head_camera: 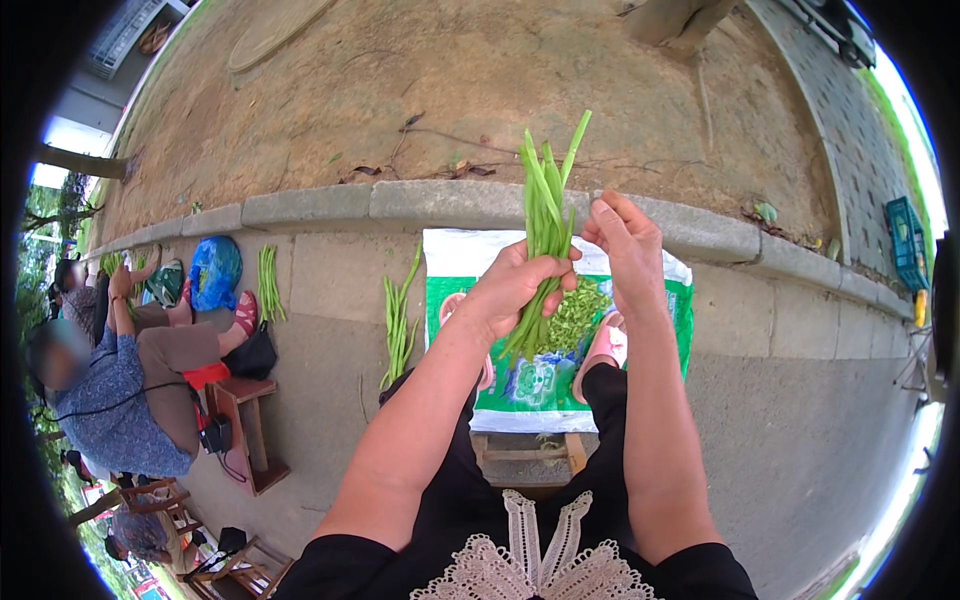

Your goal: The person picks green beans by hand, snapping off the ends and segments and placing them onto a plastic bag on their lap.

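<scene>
My left hand (517, 289) is closed around a bundle of long green vegetable stalks (546, 199), their upper ends pointing away from me. Just right of the bundle is my right hand (626, 244), its thumb and fingertips drawn together. Whether anything thin is pinched there is not visible. Below both hands a green and white printed plastic sack (442, 405) lies flat on the pavement. A heap of small green plant pieces (577, 315) rests on it, partly hidden by the stalks. More stalks (397, 322) lie on the ground left of the sack.
Pink shoes (602, 349) flank the heap. Beyond the sack runs a stone curb (315, 206) with bare soil behind. To the left, a seated person (124, 397) is near a wooden stool (251, 435), a blue plastic bag (215, 274) and another stalk bunch (268, 283).
</scene>
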A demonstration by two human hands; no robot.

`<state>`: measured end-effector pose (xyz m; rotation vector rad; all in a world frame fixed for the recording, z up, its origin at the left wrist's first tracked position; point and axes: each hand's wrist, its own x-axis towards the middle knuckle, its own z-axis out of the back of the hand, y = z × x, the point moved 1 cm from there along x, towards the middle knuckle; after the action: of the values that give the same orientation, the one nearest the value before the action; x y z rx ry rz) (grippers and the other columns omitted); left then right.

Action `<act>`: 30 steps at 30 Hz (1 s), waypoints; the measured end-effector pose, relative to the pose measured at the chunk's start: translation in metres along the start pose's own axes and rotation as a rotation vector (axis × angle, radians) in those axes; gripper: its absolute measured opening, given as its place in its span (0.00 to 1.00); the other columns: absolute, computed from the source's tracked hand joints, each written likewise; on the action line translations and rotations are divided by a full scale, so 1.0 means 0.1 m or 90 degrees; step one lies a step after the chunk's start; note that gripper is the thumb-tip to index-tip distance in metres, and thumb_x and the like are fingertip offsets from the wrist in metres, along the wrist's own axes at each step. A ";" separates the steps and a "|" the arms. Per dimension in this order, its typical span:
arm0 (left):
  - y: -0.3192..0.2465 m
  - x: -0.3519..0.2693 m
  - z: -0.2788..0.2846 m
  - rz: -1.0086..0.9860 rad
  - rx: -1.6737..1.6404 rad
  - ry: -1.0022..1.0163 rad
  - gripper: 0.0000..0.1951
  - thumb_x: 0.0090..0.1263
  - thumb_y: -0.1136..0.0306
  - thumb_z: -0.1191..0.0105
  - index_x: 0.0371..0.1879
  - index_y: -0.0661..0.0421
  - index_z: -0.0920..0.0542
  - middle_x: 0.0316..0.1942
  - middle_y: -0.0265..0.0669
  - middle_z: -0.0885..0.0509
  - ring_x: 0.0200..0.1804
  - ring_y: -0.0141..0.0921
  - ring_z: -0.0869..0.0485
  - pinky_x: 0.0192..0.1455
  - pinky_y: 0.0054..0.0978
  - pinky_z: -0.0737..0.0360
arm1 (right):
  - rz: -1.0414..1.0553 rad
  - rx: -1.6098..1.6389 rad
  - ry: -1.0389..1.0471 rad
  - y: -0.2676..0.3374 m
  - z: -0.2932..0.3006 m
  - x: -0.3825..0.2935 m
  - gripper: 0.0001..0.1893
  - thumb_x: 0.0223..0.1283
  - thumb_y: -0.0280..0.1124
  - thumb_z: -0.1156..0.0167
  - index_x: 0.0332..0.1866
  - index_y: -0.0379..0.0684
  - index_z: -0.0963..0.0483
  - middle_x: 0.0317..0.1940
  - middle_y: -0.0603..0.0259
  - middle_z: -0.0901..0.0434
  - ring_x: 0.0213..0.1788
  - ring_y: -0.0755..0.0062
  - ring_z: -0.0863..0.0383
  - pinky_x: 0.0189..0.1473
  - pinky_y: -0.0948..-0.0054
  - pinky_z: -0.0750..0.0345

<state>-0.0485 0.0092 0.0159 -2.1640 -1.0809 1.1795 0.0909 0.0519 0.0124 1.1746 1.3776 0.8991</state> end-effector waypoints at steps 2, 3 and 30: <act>0.00 0.00 -0.03 0.025 0.049 -0.016 0.10 0.61 0.75 0.52 0.41 0.61 0.25 0.21 0.34 0.23 0.15 0.22 0.30 0.17 0.18 0.34 | 0.018 -0.006 0.000 0.03 0.02 0.00 0.18 0.57 0.33 0.42 0.49 0.32 0.29 0.25 0.67 0.26 0.28 0.81 0.29 0.34 0.80 0.28; 0.00 -0.01 -0.04 0.037 0.074 -0.024 0.09 0.61 0.75 0.51 0.40 0.61 0.25 0.21 0.34 0.23 0.15 0.22 0.30 0.17 0.18 0.34 | 0.027 -0.008 0.001 0.05 0.03 0.00 0.18 0.57 0.33 0.42 0.48 0.32 0.28 0.24 0.67 0.26 0.27 0.82 0.29 0.33 0.80 0.29; 0.24 0.12 0.07 -0.056 0.553 -0.076 0.11 0.55 0.74 0.55 0.36 0.63 0.25 0.20 0.35 0.22 0.19 0.22 0.27 0.20 0.19 0.31 | -0.088 0.056 0.004 0.18 0.33 0.07 0.11 0.61 0.36 0.48 0.29 0.40 0.30 0.15 0.73 0.36 0.17 0.87 0.40 0.17 0.81 0.44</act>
<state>-0.0400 0.0043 -0.0098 -1.3708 -0.5278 1.4028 0.1266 0.0595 0.0229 1.1288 1.4964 0.7515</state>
